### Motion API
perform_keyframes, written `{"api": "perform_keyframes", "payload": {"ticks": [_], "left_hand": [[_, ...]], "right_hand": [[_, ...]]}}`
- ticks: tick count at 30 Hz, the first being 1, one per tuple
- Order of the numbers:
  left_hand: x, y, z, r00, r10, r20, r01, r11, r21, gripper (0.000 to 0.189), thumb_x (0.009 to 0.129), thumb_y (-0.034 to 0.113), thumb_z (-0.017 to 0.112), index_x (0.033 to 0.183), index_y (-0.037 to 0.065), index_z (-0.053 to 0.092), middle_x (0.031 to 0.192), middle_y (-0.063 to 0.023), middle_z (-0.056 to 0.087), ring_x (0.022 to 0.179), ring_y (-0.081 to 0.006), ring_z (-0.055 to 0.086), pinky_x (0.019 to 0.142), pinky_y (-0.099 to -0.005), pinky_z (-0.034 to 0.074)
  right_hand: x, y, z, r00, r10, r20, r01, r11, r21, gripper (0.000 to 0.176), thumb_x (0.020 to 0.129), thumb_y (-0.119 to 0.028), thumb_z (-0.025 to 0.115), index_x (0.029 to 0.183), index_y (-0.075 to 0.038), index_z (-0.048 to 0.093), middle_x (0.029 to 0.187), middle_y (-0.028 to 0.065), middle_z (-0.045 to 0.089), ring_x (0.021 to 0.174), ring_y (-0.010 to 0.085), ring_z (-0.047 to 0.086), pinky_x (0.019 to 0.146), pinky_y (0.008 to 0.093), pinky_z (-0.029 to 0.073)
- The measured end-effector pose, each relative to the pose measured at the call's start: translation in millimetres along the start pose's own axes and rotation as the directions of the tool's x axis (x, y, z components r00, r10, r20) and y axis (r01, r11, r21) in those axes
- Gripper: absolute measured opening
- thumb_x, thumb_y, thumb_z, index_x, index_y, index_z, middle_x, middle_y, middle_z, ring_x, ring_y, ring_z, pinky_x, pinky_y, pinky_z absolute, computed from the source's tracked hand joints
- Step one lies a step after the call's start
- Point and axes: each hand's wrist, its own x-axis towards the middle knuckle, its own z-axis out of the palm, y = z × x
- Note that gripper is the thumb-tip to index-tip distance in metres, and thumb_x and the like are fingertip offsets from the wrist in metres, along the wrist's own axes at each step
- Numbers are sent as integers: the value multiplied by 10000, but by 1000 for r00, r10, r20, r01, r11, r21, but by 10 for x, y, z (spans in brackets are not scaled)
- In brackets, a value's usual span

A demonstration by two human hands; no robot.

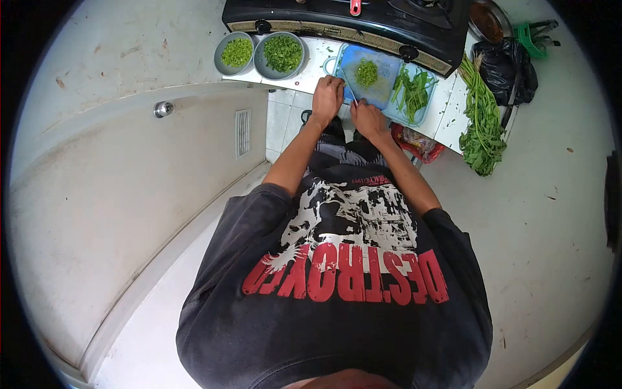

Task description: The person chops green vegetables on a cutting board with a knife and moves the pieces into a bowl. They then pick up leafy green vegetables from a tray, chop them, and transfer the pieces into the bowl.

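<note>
My right hand [369, 119] is closed around the handle of a knife [350, 89], at the near edge of a blue cutting board [387, 65]. The thin blade points away from me over the board's left part. My left hand [328, 98] is beside the blade at the board's left edge, its fingers curled; what they hold, if anything, is hidden. On the board, just past the blade, sits a small heap of chopped green stems [367, 73]. Cut leafy greens [412, 92] lie to the right, on a light blue tray [424, 118] under the board.
Two grey bowls of chopped greens, a left bowl [218, 54] and a right bowl [260, 67], stand left. A black gas stove [363, 23] borders the back. At right are a long bunch of greens [483, 133], a black plastic bag [508, 71] and a green basket [532, 40].
</note>
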Motion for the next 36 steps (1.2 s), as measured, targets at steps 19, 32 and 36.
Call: {"api": "perform_keyframes", "payload": {"ticks": [19, 32, 36], "left_hand": [[59, 7, 57, 1000, 14, 8, -14, 1000, -9, 78, 812, 84, 685, 872, 79, 733, 869, -98, 682, 839, -319, 626, 765, -433, 490], [67, 15, 43, 999, -31, 39, 28, 996, 84, 65, 842, 126, 695, 891, 107, 733, 842, -90, 692, 844, -307, 619, 775, -428, 450], [41, 32, 34, 1000, -10, -8, 11, 995, 97, 74, 839, 132, 700, 895, 116, 746, 858, -77, 696, 859, -302, 618, 788, -425, 444]], "right_hand": [[63, 34, -13, 1000, -22, 6, 22, 1000, 17, 400, 996, -337, 490, 954, 43, 606, 802, 284, 683, 767, 463, 688, 691, 546, 557], [-19, 65, -29, 998, 20, 63, -18, 999, -32, 411, 989, -337, 505, 943, 58, 611, 828, 283, 689, 801, 445, 697, 739, 526, 562], [-97, 149, 37, 1000, -9, 1, 9, 998, -58, 420, 994, -350, 495, 950, 54, 606, 810, 281, 687, 774, 446, 697, 710, 528, 564]]}}
